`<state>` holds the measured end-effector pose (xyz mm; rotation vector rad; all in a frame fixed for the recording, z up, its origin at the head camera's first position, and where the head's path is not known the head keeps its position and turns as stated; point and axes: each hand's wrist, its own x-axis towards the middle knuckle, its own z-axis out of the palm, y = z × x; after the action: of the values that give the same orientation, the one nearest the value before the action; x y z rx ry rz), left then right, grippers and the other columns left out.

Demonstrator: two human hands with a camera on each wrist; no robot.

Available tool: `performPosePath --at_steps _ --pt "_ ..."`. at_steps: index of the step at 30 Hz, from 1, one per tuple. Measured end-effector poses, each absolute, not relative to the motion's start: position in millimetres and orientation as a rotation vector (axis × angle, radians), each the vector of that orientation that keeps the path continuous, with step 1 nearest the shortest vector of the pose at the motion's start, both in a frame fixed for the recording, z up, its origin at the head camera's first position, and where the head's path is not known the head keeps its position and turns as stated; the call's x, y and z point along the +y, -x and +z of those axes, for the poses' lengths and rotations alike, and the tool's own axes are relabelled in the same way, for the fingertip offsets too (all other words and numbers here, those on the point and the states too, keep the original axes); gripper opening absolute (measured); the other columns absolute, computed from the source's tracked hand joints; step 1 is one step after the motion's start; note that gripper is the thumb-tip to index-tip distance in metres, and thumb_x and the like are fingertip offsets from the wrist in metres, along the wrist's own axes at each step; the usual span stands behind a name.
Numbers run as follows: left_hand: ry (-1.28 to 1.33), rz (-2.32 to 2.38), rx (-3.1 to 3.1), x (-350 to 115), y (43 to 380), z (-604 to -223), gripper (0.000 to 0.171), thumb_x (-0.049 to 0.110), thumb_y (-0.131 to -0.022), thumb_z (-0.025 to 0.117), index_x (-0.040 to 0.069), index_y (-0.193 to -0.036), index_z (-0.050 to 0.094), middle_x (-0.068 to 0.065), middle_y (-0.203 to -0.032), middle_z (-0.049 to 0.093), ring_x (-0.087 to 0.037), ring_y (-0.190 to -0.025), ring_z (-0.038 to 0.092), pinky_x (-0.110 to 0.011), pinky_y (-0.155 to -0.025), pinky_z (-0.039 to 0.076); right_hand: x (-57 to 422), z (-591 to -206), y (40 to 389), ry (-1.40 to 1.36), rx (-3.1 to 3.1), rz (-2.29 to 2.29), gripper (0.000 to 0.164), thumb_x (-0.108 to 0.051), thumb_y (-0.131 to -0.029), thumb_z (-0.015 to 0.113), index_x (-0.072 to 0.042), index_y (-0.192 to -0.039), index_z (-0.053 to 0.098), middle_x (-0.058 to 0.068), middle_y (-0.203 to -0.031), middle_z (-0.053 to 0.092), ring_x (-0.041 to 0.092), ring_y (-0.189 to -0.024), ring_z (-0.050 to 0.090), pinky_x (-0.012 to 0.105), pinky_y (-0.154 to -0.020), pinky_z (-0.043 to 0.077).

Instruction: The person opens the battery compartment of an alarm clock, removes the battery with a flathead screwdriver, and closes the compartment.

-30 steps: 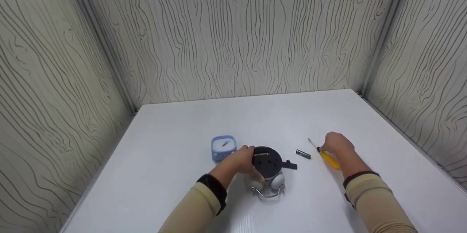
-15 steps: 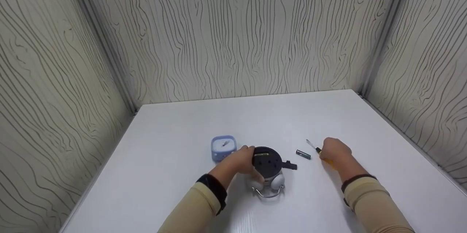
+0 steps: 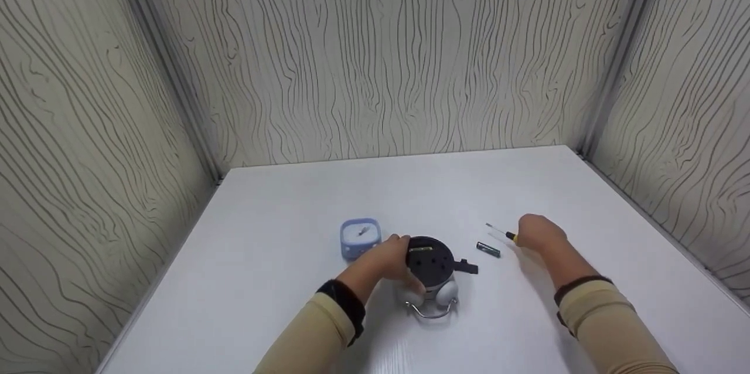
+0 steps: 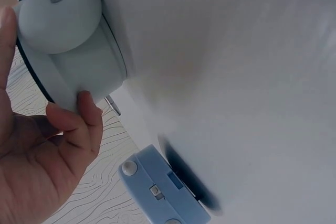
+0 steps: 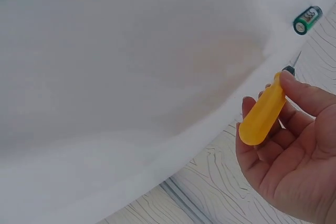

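The round clock (image 3: pixel 433 271) was mid-table (image 3: pixel 281 216), back upward, right of the blue clock (image 3: pixel 360 235); the left hand's (image 3: pixel 388 258) thumb and fingers gripped its rim. The right hand (image 3: pixel 540 233) pinched the screwdriver (image 3: pixel 512 237), tip far of the battery (image 3: pixel 488 250); its yellow handle (image 5: pixel 261 116), covered in the head view, showed at right wrist.

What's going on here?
A person's left hand holds a twin-bell alarm clock, black back up, on the table. Their right hand grips a yellow screwdriver, tip clear of the clock. A loose battery lies between them; a blue clock sits just past the left hand.
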<state>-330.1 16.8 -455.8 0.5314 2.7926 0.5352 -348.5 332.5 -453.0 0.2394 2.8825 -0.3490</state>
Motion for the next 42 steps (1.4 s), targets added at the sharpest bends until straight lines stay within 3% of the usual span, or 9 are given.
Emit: performPosePath --at_steps 9,17,33,42 --pt "-0.518 0.509 2.788 18 329 -457 0.110 0.051 -0.045 0.087 0.010 -0.135 0.040 -0.008 -0.118 0.051 -0.024 -0.107 0.052 -0.041 -0.093 0.043 327 -412 352 -0.209 2.924 -0.406 0.027 -0.012 -0.082 0.063 0.007 -0.101 0.060 0.018 -0.091 0.061 0.027 -0.075 0.054 0.041 -0.064 0.048" --pt "-0.501 0.508 2.782 18 330 -457 0.112 0.051 -0.044 0.086 0.010 -0.136 0.039 -0.008 -0.120 0.051 -0.024 -0.109 0.051 -0.042 -0.094 0.042 314 -402 348 -0.134 2.941 -0.443 0.027 -0.012 -0.084 0.063 0.007 -0.103 0.059 0.017 -0.090 0.060 0.027 -0.078 0.056 0.040 -0.066 0.049" --pt "-0.492 0.520 2.790 20 331 -457 0.110 0.050 -0.045 0.087 0.008 -0.135 0.040 -0.010 -0.118 0.050 -0.026 -0.107 0.052 -0.043 -0.094 0.042 252 -388 332 0.268 3.003 -0.326 0.009 -0.014 -0.079 0.068 -0.008 -0.085 0.069 0.004 -0.080 0.061 0.022 -0.075 0.056 0.040 -0.066 0.050" --pt "-0.532 0.492 2.795 20 332 -457 0.112 0.051 -0.044 0.086 0.007 -0.135 0.040 -0.010 -0.117 0.050 -0.026 -0.106 0.053 -0.044 -0.094 0.041 233 -379 326 0.265 3.008 -0.216 0.005 -0.011 -0.076 0.072 -0.010 -0.081 0.069 0.001 -0.075 0.060 0.019 -0.071 0.055 0.038 -0.067 0.050"
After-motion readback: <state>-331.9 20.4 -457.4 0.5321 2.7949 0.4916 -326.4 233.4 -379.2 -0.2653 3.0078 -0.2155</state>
